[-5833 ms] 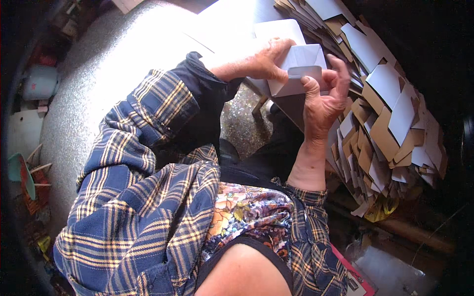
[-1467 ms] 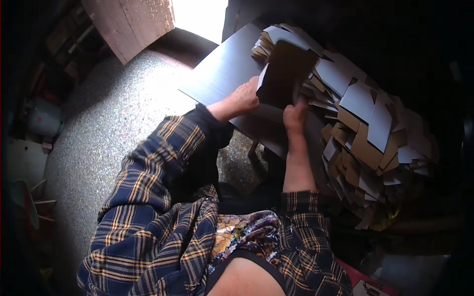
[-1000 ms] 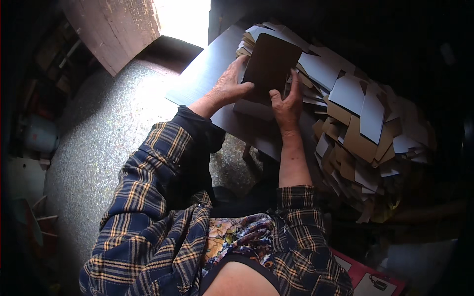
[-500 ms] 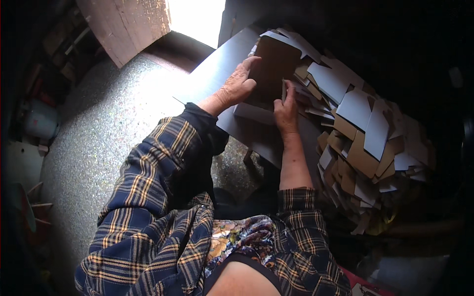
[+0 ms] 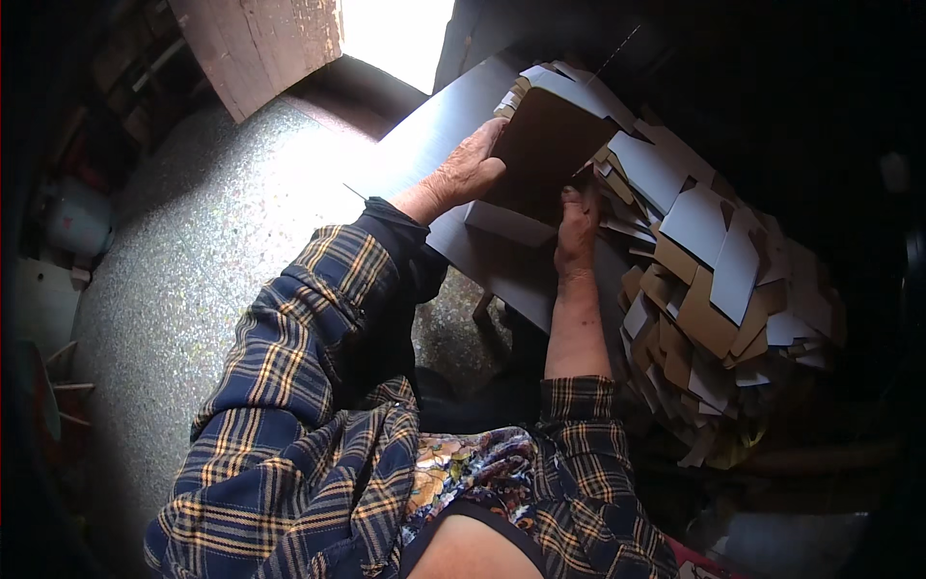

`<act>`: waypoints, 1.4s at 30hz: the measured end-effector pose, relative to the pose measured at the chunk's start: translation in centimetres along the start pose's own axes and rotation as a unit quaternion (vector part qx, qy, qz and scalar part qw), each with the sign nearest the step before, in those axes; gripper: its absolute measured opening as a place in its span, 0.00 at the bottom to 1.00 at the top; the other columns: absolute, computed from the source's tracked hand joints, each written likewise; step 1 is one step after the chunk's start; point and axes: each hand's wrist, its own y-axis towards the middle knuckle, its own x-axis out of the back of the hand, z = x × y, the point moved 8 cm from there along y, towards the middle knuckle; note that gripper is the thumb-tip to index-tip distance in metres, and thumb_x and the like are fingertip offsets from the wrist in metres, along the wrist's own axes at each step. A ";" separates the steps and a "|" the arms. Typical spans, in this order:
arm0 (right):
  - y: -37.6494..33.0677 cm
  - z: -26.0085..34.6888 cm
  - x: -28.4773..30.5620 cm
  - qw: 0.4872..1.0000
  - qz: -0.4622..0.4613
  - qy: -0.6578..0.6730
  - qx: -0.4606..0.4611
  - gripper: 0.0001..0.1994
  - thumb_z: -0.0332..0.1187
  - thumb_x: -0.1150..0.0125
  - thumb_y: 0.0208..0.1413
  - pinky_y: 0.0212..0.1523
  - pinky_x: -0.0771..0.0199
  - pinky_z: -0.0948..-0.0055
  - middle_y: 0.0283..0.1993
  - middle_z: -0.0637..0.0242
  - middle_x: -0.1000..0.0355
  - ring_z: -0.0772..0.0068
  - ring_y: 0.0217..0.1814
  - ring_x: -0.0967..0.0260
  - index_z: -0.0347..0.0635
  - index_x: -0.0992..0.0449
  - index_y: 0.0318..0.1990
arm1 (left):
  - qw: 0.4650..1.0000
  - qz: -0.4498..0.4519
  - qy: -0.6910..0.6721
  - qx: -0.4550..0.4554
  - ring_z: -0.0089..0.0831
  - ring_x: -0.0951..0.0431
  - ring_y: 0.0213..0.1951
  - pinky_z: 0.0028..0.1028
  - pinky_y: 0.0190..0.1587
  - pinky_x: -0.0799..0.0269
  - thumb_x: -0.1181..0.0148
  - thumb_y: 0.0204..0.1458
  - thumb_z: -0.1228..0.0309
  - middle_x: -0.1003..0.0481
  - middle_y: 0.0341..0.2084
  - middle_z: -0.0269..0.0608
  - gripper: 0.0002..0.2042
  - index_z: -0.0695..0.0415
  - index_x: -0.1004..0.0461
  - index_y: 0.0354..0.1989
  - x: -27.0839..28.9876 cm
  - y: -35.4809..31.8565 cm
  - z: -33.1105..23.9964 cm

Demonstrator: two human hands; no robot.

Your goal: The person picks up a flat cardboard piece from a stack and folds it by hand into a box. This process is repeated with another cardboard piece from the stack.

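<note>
Visibly, the left hand [image 5: 467, 172] holds the left edge of a brown cardboard piece [image 5: 552, 135] above the surface [image 5: 424, 132]. The right hand [image 5: 578, 222] is at its right edge, but whether it grips, I cannot tell. A white panel [image 5: 507, 226] shows on the near side, and a heap of white and brown cardboard [image 5: 690, 220] lies to the right.

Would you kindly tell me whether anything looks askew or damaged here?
Yes: the heap of cardboard pieces on the right lies askew, its pieces overlapping at uneven angles. The carton between the left hand and right hand shows no clear damage.
</note>
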 end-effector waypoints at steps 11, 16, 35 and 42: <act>-0.7 2.6 -1.7 0.994 0.088 -0.054 0.043 0.30 0.33 0.48 0.59 0.67 0.52 0.68 0.68 0.62 0.47 0.65 0.68 0.48 0.45 0.49 0.68 | 0.989 -0.019 -0.144 -0.040 0.46 0.36 0.58 0.35 0.63 0.44 0.53 0.38 0.79 0.33 0.50 0.56 0.30 0.61 0.39 0.57 0.6 0.2 0.4; -0.3 0.8 -1.5 0.995 0.085 0.051 -0.018 0.24 0.33 0.52 0.63 0.65 0.46 0.69 0.64 0.58 0.41 0.65 0.65 0.43 0.36 0.44 0.65 | 0.992 0.062 0.068 -0.092 0.40 0.39 0.62 0.34 0.64 0.43 0.53 0.35 0.78 0.35 0.55 0.48 0.22 0.52 0.25 0.43 1.4 -0.5 -2.0; -1.8 2.3 -1.6 0.976 0.123 0.160 -0.082 0.38 0.47 0.44 0.52 0.67 0.53 0.70 0.64 0.59 0.44 0.65 0.68 0.49 0.38 0.48 0.67 | 0.964 0.168 0.207 -0.017 0.51 0.40 0.63 0.43 0.63 0.40 0.24 0.30 0.53 0.46 0.65 0.50 0.28 0.42 0.24 0.45 1.4 -0.9 -3.3; -0.8 3.8 -1.4 0.990 0.126 0.004 -0.055 0.33 0.32 0.48 0.49 0.63 0.47 0.73 0.61 0.56 0.39 0.66 0.62 0.42 0.34 0.44 0.65 | 0.973 0.183 0.124 -0.064 0.54 0.43 0.64 0.42 0.64 0.42 0.24 0.28 0.46 0.47 0.64 0.54 0.46 0.43 0.39 0.61 0.7 -1.0 -3.1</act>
